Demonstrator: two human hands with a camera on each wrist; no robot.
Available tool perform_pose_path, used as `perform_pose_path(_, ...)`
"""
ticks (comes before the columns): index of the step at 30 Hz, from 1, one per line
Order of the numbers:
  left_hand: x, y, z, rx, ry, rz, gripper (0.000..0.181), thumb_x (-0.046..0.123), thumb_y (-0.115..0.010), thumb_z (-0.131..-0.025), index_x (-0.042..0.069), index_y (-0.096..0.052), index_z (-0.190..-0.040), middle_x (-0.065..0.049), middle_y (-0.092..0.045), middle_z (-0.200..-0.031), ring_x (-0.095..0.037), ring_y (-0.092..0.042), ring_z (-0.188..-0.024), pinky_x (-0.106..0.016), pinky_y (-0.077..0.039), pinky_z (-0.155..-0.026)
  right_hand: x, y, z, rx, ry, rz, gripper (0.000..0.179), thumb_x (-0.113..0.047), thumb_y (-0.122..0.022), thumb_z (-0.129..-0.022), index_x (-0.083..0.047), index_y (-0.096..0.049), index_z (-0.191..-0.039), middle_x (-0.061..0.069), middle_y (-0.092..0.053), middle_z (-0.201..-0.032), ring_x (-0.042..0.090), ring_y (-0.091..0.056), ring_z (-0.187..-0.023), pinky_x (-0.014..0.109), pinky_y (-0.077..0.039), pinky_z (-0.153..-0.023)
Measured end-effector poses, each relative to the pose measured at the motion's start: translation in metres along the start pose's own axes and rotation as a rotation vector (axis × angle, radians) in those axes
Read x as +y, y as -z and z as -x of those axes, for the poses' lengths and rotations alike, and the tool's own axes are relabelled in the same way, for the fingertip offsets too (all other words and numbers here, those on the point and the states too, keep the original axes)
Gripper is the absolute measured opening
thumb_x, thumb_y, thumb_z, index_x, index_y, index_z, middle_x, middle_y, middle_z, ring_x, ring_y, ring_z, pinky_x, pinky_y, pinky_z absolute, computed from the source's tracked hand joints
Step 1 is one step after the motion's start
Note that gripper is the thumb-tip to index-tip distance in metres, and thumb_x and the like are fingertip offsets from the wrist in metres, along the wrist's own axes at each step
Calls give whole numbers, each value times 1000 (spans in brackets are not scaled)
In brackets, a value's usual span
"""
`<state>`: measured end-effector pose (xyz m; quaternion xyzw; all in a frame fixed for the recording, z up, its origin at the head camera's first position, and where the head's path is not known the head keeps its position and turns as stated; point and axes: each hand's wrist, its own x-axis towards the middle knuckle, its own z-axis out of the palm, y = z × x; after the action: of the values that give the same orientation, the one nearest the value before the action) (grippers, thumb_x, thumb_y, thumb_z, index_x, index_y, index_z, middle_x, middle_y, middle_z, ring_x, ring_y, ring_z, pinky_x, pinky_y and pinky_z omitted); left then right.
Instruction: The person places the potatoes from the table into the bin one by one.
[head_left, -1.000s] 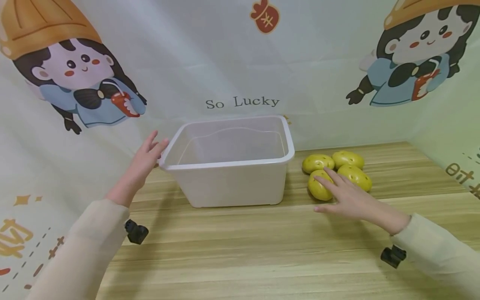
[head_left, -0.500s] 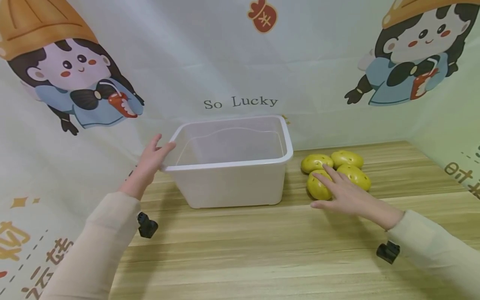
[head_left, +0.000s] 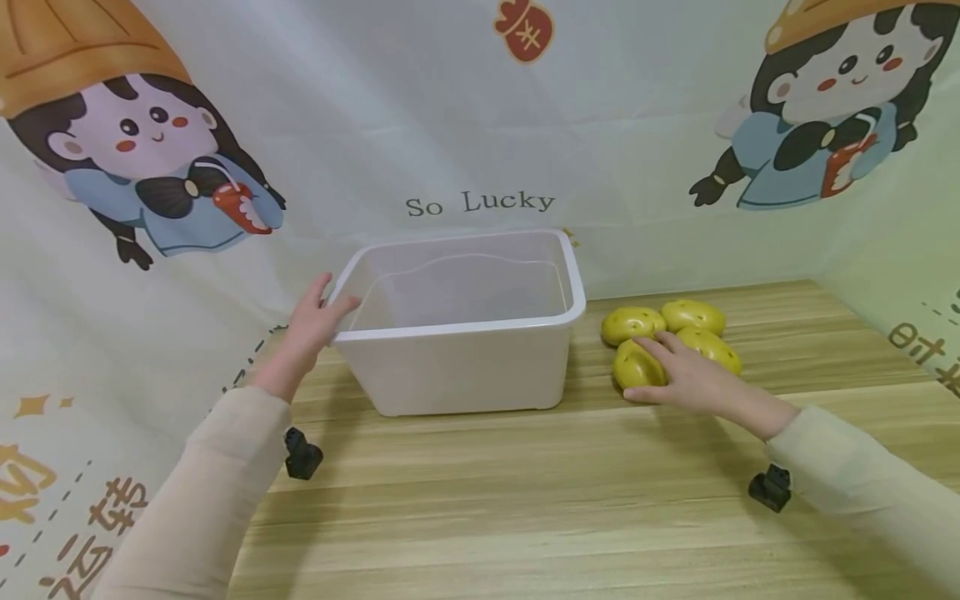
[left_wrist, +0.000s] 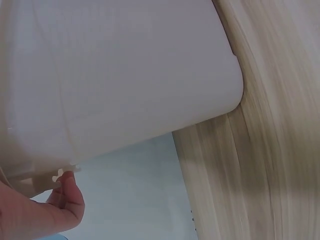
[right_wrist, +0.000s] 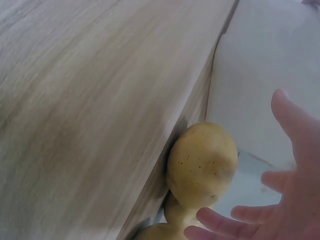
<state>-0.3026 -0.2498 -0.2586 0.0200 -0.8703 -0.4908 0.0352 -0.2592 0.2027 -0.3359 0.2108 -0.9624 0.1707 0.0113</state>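
A white plastic storage bin (head_left: 457, 373) stands near the back of the table. My left hand (head_left: 306, 333) grips its left rim, thumb over the inner side; in the left wrist view the fingers (left_wrist: 74, 202) curl under the lip. Several yellow potatoes lie bunched to the right of the bin. Above the front-left potato (head_left: 634, 368) my right hand (head_left: 697, 379) reaches with spread fingers, thumb at its near side. From the right wrist, that hand (right_wrist: 292, 200) looks spread, with a gap between its thumb and the nearest potato (right_wrist: 202, 162).
Behind the front-left potato are a back-left potato (head_left: 632, 325) and a back-right potato (head_left: 693, 316); a fourth (head_left: 716, 352) is partly behind my right hand. A printed cloth (head_left: 450, 108) hangs behind the wood-grain table (head_left: 510, 500).
My left hand has moved right from beside the bin onto its rim. My right hand has drawn slightly lower and closer over the front-left potato. The bin and potatoes keep their places.
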Motion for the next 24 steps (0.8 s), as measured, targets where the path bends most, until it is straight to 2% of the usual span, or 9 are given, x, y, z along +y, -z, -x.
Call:
perform_pose_path(9, -5, 2, 1, -18, 3, -18, 81, 37, -50, -90, 13, 2, -148, -23, -14, -150, -39, -30, -129, -50, -29, -105, 1, -3, -4, -22, -23, -11, 87, -58, -54, -82, 1, -28, -141, 36, -26, -138, 53, -42, -113, 63, -42, -81)
perform_pose_path(16, -6, 2, 0, -41, -10, -61, 81, 36, -54, -89, 10, -6, -148, -21, -26, -146, -38, -33, -127, -53, -28, -105, 1, -7, -8, -21, -43, -24, 88, -58, -57, -81, 1, -30, -140, 35, -27, -137, 53, -42, -113, 62, -42, -83)
perform_pose_path(24, -8, 5, 1, -76, -21, -106, 86, 38, -57, -87, 10, -3, -148, -22, -23, -147, -40, -30, -129, -56, -27, -104, 5, -13, -15, -8, -74, -46, 89, -55, -59, -81, 5, -29, -139, 36, -28, -136, 51, -41, -115, 61, -40, -87)
